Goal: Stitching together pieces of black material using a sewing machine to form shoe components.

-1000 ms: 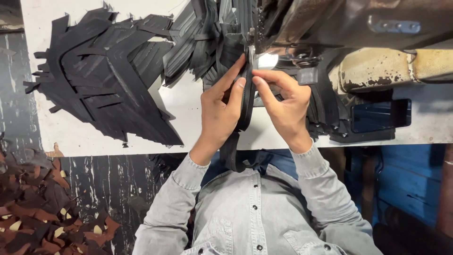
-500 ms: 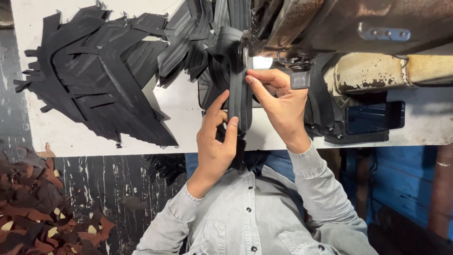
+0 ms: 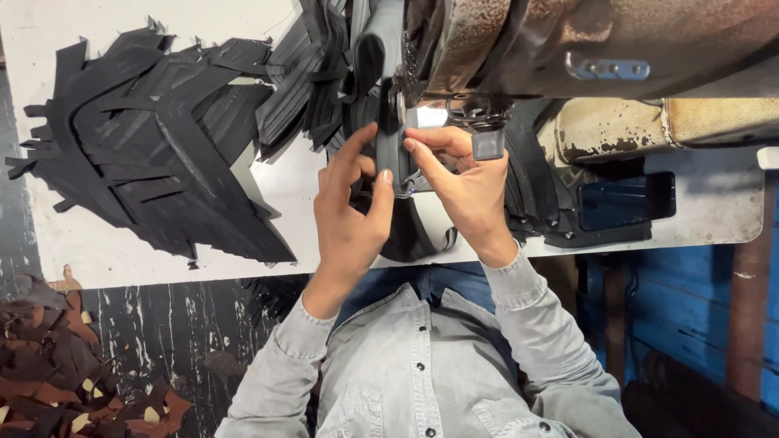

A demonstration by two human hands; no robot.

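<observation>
A narrow dark leather strip lies under the needle area of an old rusty sewing machine. My left hand pinches the strip from the left, thumb and fingers closed on it. From the right, my right hand grips the same strip just below the presser foot. The strip's lower end curls off the table edge toward my lap. Both grey shirt sleeves reach up from the bottom of the head view.
A large pile of black cut leather pieces covers the white table on the left, with more stacked behind the machine. Brown leather scraps lie on the dark floor at lower left. A blue panel stands at right.
The strip has moved up under the machine head. Both hands slid upward along it, and the left hand closed nearer to the needle.
</observation>
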